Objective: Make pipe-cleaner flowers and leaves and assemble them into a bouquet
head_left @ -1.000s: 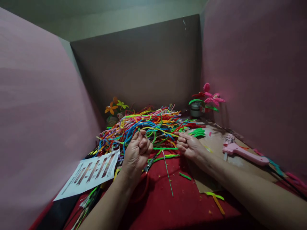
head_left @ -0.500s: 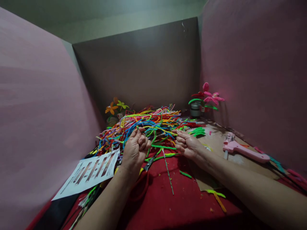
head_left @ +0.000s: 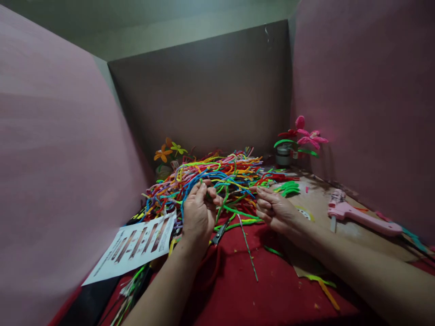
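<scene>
My left hand [head_left: 200, 208] is closed in a pinch above the front of a tangled heap of coloured pipe cleaners [head_left: 217, 170]. A bit of green pipe cleaner [head_left: 201, 181] shows at its thumb and fingertips. To the right, my right hand [head_left: 273, 206] is also pinched, thumb against forefinger; what sits between these fingertips is too small to tell. Green pipe cleaners [head_left: 243, 213] stretch across the space between the hands, behind the fingers. Scissors [head_left: 220, 233] with dark blades lie beside my left wrist, partly hidden by it.
A pink glue gun [head_left: 363, 217] rests on a board [head_left: 316, 244] at right. Short green pieces [head_left: 288, 188] lie behind my right hand. A printed sheet [head_left: 136, 244] is at left. Pink flowers [head_left: 311, 136] and orange flowers [head_left: 163, 153] stand at the back. A thin twisted stem [head_left: 248, 251] lies on red cloth.
The view has shifted slightly, so everything appears a little farther right. My left fingers have loosened and turned a little; both hands stay pinched and about as far apart.
</scene>
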